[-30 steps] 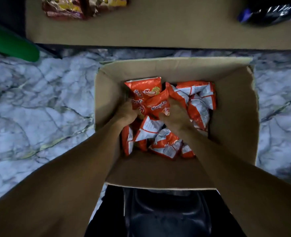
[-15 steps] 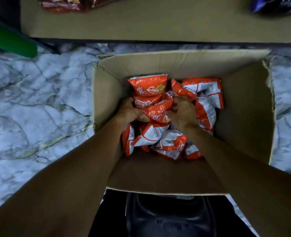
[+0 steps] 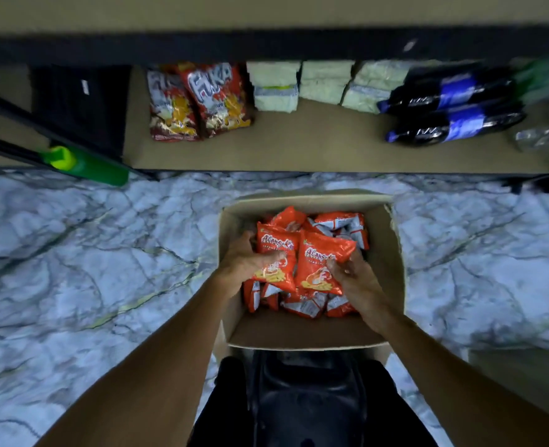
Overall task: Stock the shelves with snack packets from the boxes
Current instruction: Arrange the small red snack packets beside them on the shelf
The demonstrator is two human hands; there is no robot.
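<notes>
Holding two packets over the open brown cardboard box (image 3: 395, 259), which sits on the white marbled floor (image 3: 73, 253). Left hand (image 3: 247, 262): fingers curled round one orange foil snack packet (image 3: 274, 250), thumb across its front. Right hand (image 3: 357, 279): pinching the lower right edge of a second orange foil snack packet (image 3: 320, 259). Both packets are face up, side by side and touching, just above the pile of loose orange-and-white packets (image 3: 305, 306) in the box. Beyond the box I see the low brown shelf board (image 3: 299, 150): two red-brown snack bags (image 3: 199, 101) at left, pale green wrapped packs (image 3: 299, 85) in the middle, dark bottles with blue labels (image 3: 454, 108) lying at right. Green plastic object (image 3: 89, 164) at the shelf's left corner; can't tell what it is.
</notes>
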